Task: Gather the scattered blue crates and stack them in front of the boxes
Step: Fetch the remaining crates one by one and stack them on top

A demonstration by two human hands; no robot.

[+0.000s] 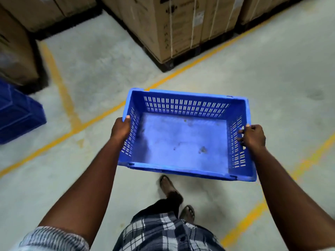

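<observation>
Head view shows you carrying 1 blue crate (pixel 183 140) out in front of your body, clear of the floor (pixel 272 87), open side up and empty apart from a few dirt marks on its base. Your left hand (pixel 121 129) is clamped on the crate's left short wall, thumb hooked over the rim and the rest of the fingers hidden on the outside. Your right hand (pixel 252 137) is closed on the right short wall, fingertips curled in over the rim against the slotted inner face. The crate sits slightly tilted, its far left corner the highest in the frame. Below it you can see your 2 feet in sandals (pixel 168 187) and the hem of a checked shirt (pixel 163 232). Yellow floor lines (pixel 101 115) cross the concrete under and beside the crate. Ahead stand cardboard boxes (pixel 181 28) bound with white straps on a dark pallet, well apart from the crate in your hands. At the left edge, another blue crate (pixel 16 113) rests on the floor just in front of a second group of boxes (pixel 14 57); that side is blurred.
</observation>
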